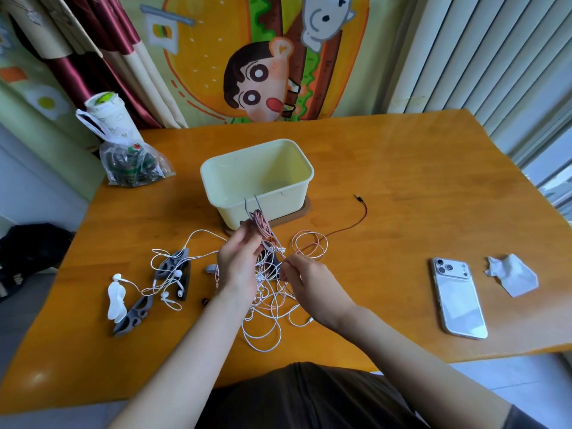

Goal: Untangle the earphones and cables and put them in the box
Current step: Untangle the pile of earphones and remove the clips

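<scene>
While the tangle of cables point(268, 317) lies on the tabletop point(387, 187) just in front of the cream box point(284, 205), the left hand point(236, 263) grips a coiled pink cable point(261, 222) raised above it. The right hand point(305, 277) pinches a thin strand. White earphones point(168, 284) lie to the left, a phone point(458, 298) to the right.

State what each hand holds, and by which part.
The left hand grips the coiled pink cable at its lower end; right hand pinches a loose strand of the tangle.

One box point(280, 209), one phone point(458, 300)
</scene>
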### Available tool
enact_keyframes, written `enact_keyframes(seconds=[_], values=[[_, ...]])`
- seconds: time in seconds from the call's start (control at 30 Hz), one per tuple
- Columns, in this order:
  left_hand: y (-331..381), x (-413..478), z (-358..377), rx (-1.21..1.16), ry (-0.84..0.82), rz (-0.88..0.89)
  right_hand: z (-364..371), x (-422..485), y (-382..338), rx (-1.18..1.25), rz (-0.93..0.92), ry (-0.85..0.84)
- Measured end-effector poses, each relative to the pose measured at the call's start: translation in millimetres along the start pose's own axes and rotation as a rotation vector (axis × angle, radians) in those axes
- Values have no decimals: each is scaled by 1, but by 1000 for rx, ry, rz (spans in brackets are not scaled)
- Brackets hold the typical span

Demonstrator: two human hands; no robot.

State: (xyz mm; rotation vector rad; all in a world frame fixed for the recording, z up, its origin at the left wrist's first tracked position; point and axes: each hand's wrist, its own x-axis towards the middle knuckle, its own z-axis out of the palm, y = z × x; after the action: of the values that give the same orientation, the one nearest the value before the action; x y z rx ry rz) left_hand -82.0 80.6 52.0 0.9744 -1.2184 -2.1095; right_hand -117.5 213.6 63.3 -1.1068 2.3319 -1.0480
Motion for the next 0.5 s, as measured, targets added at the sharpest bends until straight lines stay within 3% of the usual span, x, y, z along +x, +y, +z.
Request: enact_keyframes(seconds=[0.07, 0.2, 0.5], values=[[-3, 1, -2, 216, 46, 136, -2, 0, -3, 60, 32, -43], [-7, 9, -13, 814, 12, 581, -10, -3, -4, 75, 38, -126], [1, 14, -44, 1114, -161, 542, -61, 6, 23, -291, 48, -121]])
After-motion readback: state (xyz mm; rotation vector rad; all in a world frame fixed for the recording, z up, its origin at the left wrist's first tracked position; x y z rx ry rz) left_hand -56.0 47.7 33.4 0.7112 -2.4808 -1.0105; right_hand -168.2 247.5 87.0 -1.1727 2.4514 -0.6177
